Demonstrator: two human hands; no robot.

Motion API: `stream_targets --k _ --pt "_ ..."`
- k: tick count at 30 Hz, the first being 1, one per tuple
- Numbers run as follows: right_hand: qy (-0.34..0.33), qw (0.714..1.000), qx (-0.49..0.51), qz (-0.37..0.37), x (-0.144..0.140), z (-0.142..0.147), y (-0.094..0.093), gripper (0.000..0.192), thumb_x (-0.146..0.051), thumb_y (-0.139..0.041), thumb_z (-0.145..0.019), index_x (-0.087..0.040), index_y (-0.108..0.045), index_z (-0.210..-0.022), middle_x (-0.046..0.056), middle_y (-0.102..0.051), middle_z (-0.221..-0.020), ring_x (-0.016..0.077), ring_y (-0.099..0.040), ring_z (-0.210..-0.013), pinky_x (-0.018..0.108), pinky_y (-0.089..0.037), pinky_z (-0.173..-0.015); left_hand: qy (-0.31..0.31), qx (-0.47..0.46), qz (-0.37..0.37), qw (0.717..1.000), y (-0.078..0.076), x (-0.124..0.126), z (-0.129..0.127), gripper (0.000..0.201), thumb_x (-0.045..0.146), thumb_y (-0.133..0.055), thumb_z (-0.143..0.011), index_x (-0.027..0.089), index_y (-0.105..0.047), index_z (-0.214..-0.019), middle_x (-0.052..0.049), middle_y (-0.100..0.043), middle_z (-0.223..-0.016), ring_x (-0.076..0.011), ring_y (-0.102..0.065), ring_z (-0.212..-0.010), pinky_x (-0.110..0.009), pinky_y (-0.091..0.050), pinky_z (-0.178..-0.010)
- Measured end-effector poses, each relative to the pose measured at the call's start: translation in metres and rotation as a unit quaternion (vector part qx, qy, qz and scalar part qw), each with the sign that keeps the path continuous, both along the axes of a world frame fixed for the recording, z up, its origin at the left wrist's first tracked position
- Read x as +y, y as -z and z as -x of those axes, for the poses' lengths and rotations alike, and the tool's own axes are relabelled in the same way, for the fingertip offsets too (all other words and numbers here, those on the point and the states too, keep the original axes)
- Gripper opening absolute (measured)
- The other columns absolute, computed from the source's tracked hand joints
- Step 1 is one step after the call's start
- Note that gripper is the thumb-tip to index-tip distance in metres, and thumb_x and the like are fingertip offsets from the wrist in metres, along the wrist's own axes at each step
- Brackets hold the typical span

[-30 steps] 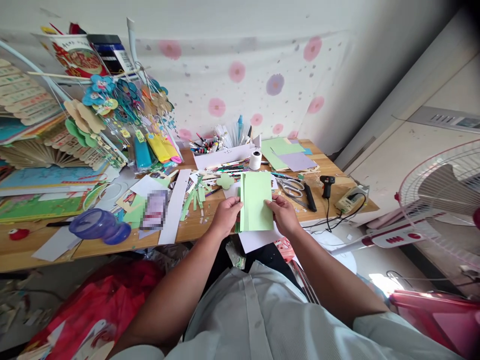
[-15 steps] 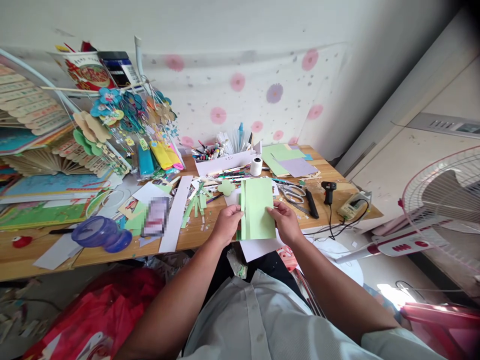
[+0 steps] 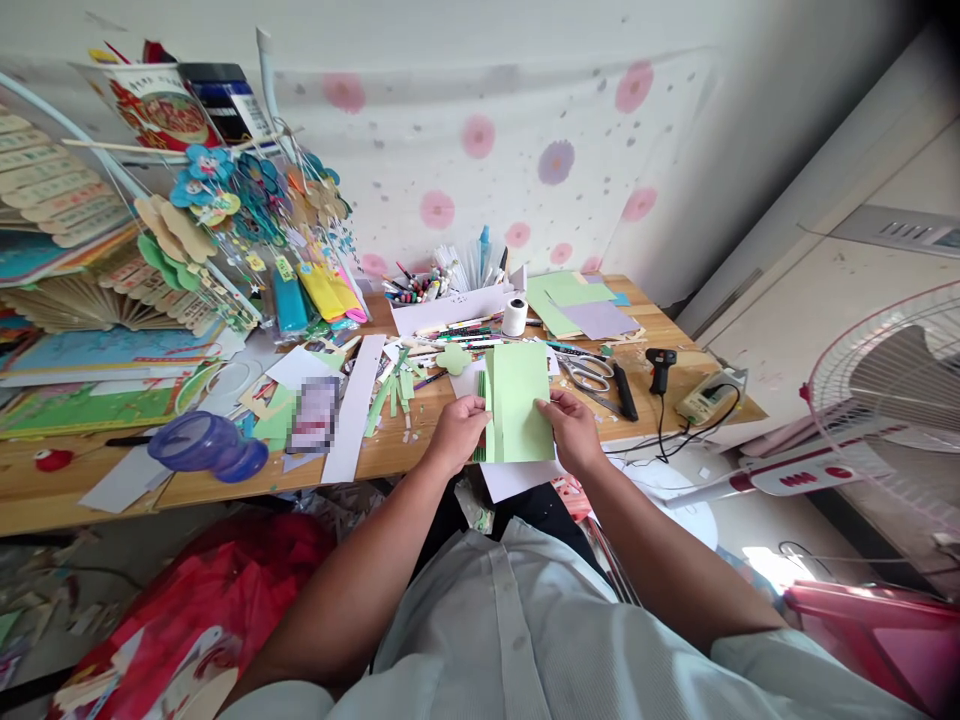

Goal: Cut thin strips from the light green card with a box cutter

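Note:
Held between my two hands over the table's front edge is a light green sheet of paper (image 3: 526, 405), with narrow folds stacked along its left side. My left hand (image 3: 463, 432) pinches the folded left edge between thumb and fingers. On the right edge, my right hand (image 3: 571, 428) grips the flat part of the sheet in the same way. A white sheet (image 3: 517, 480) lies underneath, sticking out past the table edge. Just beyond the green paper is a green flower-shaped cutout (image 3: 454, 358).
Scissors (image 3: 589, 372) and a black-handled knife (image 3: 624, 392) lie to the right, near a glue gun (image 3: 660, 370). A thread spool (image 3: 514, 317) stands behind, beside a box of pens (image 3: 450, 312). Leftward are a phone (image 3: 313, 415) and a blue-purple plastic container (image 3: 208, 446). A fan (image 3: 892, 370) stands at right.
The view has tilted slightly downward and shifted. A little more of the sheet's folded left strip shows, set off from the flat part. Both hands keep their hold.

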State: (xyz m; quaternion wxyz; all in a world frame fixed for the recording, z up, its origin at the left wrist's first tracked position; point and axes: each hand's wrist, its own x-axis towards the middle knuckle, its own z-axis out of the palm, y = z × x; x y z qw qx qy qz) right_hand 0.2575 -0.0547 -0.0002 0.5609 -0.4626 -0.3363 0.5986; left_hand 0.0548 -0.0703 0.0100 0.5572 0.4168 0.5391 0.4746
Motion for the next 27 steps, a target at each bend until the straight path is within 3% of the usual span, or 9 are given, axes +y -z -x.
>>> stream_targets --k 5,11,21,27 --pt "-0.001 1.000 0.007 0.015 -0.002 0.000 -0.003 0.048 -0.048 -0.101 -0.062 -0.025 -0.074 -0.095 0.006 -0.085 -0.092 0.0327 -0.079 -0.085 0.044 -0.064 -0.073 -0.015 0.033 -0.016 0.999 0.004 -0.001 0.000 0.019 0.033 -0.073 -0.078 0.020 -0.074 -0.092 0.000 -0.071 -0.073 -0.0170 -0.065 -0.062 -0.025 -0.050 -0.052" --pt "-0.108 0.992 0.058 0.015 -0.007 -0.002 -0.017 0.050 -0.046 -0.099 -0.067 -0.027 -0.079 -0.109 0.007 -0.086 -0.111 0.0366 -0.081 -0.102 0.049 -0.066 -0.085 -0.005 0.045 -0.067 0.997 0.012 0.002 0.002 0.024 0.031 -0.076 -0.079 0.019 -0.076 -0.100 -0.005 -0.080 -0.088 -0.0212 -0.074 -0.075 -0.030 -0.057 -0.068" --pt "-0.169 0.982 0.058 0.059 -0.004 -0.003 -0.016 0.049 -0.039 -0.102 -0.064 -0.022 -0.084 -0.107 0.012 -0.086 -0.114 0.0381 -0.083 -0.098 0.049 -0.068 -0.086 0.024 0.100 -0.095 0.990 -0.002 -0.005 -0.001 0.017 0.026 -0.073 -0.087 0.021 -0.076 -0.102 -0.006 -0.083 -0.093 -0.0242 -0.078 -0.086 -0.031 -0.057 -0.077" --pt "-0.139 0.988 0.031 0.052 -0.007 0.002 -0.015 0.046 -0.040 -0.104 -0.063 -0.023 -0.084 -0.101 0.012 -0.086 -0.111 0.0389 -0.083 -0.098 0.052 -0.068 -0.087 -0.013 0.168 -0.114 0.979 0.000 -0.004 -0.001 0.015 0.023 -0.074 -0.087 0.022 -0.077 -0.102 -0.007 -0.083 -0.093 -0.0263 -0.078 -0.090 -0.032 -0.056 -0.078"
